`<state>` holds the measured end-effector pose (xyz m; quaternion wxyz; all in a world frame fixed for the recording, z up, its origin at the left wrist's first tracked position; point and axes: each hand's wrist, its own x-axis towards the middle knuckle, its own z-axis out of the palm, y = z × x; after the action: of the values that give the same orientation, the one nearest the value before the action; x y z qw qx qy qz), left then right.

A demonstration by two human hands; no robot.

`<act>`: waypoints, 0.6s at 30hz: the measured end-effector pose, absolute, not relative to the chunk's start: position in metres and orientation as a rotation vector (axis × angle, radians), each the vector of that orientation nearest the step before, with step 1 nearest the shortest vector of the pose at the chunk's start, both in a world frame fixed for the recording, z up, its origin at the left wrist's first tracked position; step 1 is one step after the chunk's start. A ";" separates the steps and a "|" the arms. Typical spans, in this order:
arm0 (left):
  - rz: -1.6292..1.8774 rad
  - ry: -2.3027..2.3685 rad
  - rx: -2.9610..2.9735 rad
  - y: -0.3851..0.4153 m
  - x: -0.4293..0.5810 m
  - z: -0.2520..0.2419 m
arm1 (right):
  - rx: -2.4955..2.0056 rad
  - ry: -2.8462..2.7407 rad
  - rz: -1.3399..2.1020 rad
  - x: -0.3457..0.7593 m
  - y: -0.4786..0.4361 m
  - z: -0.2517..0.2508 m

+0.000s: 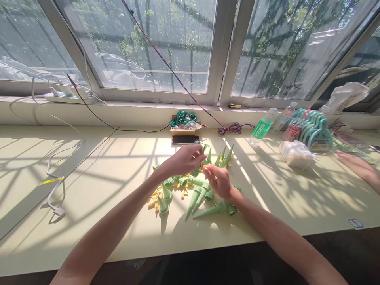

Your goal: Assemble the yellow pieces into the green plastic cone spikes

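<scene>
My left hand (184,159) is closed around a green cone-shaped plastic spike (203,151) above a pile of the same spikes (198,198). My right hand (219,180) pinches a small yellow piece (205,169) just beside the left fingertips; the two hands almost touch. Several small yellow plastic pieces (156,198) lie mixed in at the left side of the pile. More green spikes (225,157) stand or lean behind my hands on the pale table (118,213).
A black phone (185,139) and a small box of green parts (184,121) sit behind the pile. Bottles (262,129), teal plastic items (316,130) and a white bag (297,154) stand right. Another person's arm (359,168) rests far right. White cables (55,186) lie left.
</scene>
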<state>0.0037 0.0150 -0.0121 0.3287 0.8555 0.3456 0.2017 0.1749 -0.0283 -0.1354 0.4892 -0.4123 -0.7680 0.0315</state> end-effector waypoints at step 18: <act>0.535 0.901 2.257 0.015 0.004 -0.012 | -0.920 -1.799 0.103 0.174 -0.027 -0.138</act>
<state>0.0043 0.0152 -0.0122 0.3208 0.8591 0.3429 0.2035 0.1737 -0.0268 -0.1375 0.5305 -0.3856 -0.7537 0.0432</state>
